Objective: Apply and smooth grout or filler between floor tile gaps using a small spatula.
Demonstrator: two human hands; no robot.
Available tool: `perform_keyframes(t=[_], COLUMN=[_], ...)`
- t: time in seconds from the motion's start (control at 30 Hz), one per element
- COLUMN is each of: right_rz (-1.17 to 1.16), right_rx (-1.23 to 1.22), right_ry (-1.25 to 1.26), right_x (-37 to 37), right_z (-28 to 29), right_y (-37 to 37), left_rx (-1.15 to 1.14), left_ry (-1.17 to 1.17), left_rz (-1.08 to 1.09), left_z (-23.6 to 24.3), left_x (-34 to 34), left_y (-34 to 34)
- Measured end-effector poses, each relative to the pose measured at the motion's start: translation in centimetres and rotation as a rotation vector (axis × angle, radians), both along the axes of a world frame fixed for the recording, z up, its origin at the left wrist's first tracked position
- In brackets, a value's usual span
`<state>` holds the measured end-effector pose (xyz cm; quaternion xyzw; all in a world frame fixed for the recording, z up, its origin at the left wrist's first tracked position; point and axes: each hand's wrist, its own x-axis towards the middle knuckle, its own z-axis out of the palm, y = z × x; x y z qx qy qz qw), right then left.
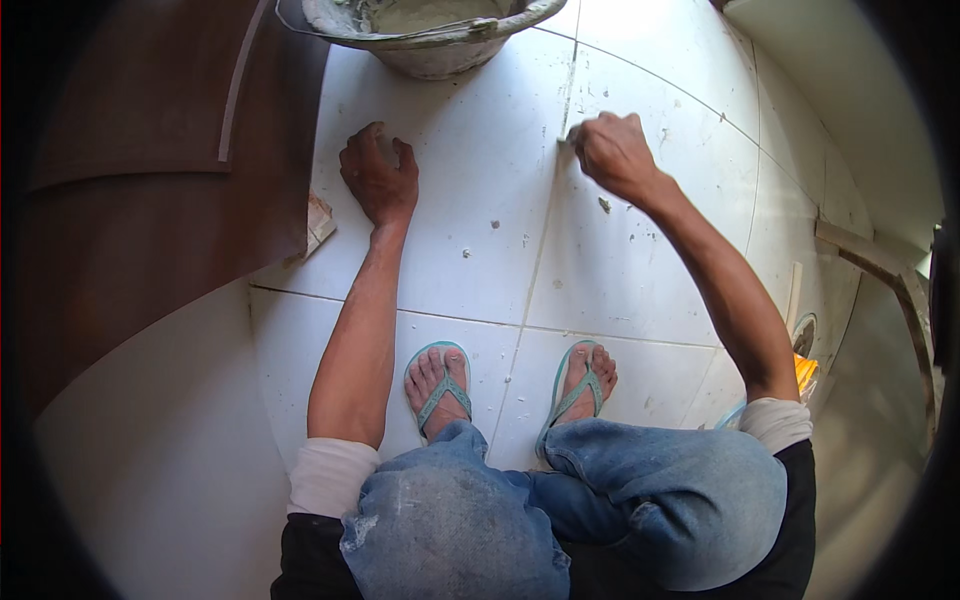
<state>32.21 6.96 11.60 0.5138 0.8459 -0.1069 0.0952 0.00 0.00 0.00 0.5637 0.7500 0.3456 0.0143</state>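
My left hand [380, 175] rests low over the white tiled floor [470, 190], fingers curled around something greyish that I cannot make out. My right hand [610, 150] is closed, knuckles up, on a small object at its fingertips beside a grout line; the object is mostly hidden and slightly blurred. Ahead of both hands stands a grimy metal-handled bucket [440, 60] with grey paste inside. Small crumbs and flecks lie scattered on the tiles between my hands.
A dark brown wooden panel [150, 250] borders the left, with a pale broken piece [318, 225] at its foot. My sandaled feet are below. Along the right wall are wooden strips [870, 260] and an orange item [805, 372].
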Motion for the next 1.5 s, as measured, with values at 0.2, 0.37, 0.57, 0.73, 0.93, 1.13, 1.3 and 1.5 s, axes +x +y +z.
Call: perform_keyframes(t=[0.2,0.37,0.57,0.73,0.93,1.13,1.3,1.5], right_rz=[-0.081,0.274,0.051,0.054,0.195,-0.060,0.052,-0.145], right_rx=[0.327,0.402,0.498,0.271,0.106,0.222,0.212,-0.049], right_ry=[0.170,-0.003,0.081,0.071,0.135,0.085,0.071,0.234], right_x=[0.9,2.1,1.0,1.7,-0.6,1.3,3.6,1.1], right_z=[-0.1,-5.0,-0.9,-1.5,-0.6,0.3,-1.6,-0.1], right_y=[0.9,-6.0,0.7,5.8,-5.2,1.5,2.3,0.0], left_rx=[-0.004,-0.046,-0.057,-0.081,-0.078,-0.084,-0.072,-0.097], left_ry=[0.049,0.035,0.100,0.080,0.089,0.105,0.107,0.136], left_rz=[0.032,0.024,0.041,0.030,0.049,0.035,0.028,0.051], left_z=[1.2,1.0,1.7,1.1,1.1,1.2,1.3,1.6], left_x=[1.8,1.5,1.3,2.2,1.3,1.7,2.1,1.3], left_y=[0.5,0.2,0.1,0.7,0.1,0.2,0.7,0.2])
